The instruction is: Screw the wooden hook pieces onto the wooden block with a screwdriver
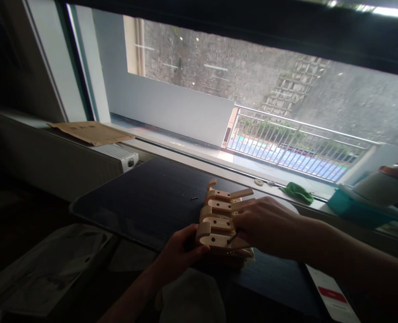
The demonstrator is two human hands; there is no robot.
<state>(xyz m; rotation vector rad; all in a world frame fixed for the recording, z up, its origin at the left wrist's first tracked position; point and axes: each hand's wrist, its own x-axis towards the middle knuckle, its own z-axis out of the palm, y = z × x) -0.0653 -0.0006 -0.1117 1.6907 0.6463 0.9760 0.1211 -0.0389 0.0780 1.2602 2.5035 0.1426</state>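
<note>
A row of several light wooden hook pieces (219,211), each with small holes, lies on a dark table (145,202) near its front edge. My left hand (179,251) is closed against the near left end of the wooden pieces, steadying them. My right hand (269,226) rests over their right side, fingers pinched on a small dark tool (232,237) whose tip sits at the nearest piece. A tiny dark screw (195,198) lies loose on the table left of the pieces.
A window sill behind the table holds a green cloth (298,192), a small round part (258,182) and a teal box (356,208). A white device (116,154) under brown cardboard (89,131) sits left. A phone (331,296) lies at the right front.
</note>
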